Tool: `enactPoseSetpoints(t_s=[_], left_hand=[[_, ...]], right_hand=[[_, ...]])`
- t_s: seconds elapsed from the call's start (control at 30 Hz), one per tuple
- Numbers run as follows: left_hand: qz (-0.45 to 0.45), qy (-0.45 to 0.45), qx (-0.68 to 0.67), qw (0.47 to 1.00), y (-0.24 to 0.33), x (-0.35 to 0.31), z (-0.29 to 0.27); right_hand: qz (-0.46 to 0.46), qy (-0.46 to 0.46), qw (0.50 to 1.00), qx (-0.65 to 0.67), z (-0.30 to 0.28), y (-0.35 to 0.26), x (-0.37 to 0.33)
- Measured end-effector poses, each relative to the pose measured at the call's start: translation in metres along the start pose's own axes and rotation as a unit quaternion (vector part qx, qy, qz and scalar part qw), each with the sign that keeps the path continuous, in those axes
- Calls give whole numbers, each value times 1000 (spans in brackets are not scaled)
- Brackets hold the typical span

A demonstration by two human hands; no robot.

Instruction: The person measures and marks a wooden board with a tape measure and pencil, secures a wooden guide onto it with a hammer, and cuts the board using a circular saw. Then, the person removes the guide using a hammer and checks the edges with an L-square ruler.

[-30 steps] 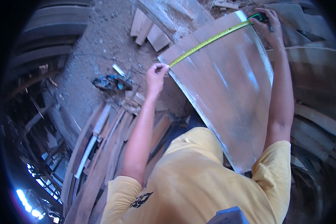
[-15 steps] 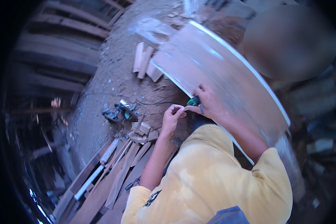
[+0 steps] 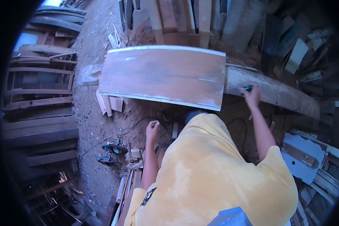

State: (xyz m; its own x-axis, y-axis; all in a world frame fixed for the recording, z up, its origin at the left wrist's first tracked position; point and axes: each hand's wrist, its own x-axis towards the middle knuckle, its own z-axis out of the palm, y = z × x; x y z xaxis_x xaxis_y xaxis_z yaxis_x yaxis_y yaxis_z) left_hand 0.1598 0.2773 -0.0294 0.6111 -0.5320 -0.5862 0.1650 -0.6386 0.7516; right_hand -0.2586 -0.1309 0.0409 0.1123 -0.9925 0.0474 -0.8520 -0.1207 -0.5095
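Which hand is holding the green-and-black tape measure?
The right hand, holding the tape measure; the left hand, well apart, shows no tool.

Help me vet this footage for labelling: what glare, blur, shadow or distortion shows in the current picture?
In the head view, pale glare streaks the wooden panel, whose far edge bows, probably from the fisheye lens; also in the head view, black vignetting fills the corners, the lower left sinks into shadow, and the right hand and tape measure look soft, hiding fine detail.
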Motion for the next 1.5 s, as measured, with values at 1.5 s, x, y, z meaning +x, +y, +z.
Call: enactPoseSetpoints(t_s=[1.5], left_hand=[[635, -151, 375, 658, 271, 48, 533]], right_hand=[[29, 420, 874, -243, -513, -153, -330]])
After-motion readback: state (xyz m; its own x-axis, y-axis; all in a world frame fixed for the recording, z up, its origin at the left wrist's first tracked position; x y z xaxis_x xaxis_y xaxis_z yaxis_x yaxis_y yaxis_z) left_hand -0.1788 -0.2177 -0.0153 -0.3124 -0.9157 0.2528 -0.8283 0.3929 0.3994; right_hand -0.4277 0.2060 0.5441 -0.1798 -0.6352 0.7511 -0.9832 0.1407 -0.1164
